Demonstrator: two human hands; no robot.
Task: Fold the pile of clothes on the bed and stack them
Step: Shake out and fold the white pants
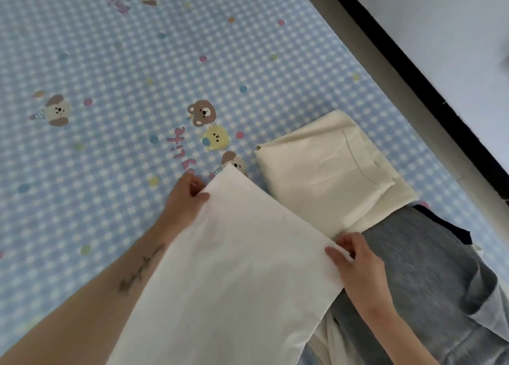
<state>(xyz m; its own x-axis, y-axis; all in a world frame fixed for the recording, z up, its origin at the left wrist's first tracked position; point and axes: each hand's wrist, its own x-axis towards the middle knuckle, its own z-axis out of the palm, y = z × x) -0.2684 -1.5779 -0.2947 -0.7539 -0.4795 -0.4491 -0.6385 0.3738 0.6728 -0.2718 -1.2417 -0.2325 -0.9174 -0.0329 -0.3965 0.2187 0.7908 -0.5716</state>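
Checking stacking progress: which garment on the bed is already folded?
The cream garment, lying as a neat rectangle beside the held white garment; the grey garment lies loose.

— What covers most of the frame?
— A light blue gingham bed sheet (115, 61) printed with cartoon bears, puppies, a yellow cat, pink lettering and coloured dots.
— And the upper right?
— A grey mattress edge (385, 70) runs diagonally, beside it a black strip (429, 70), then a pale floor (446, 15).
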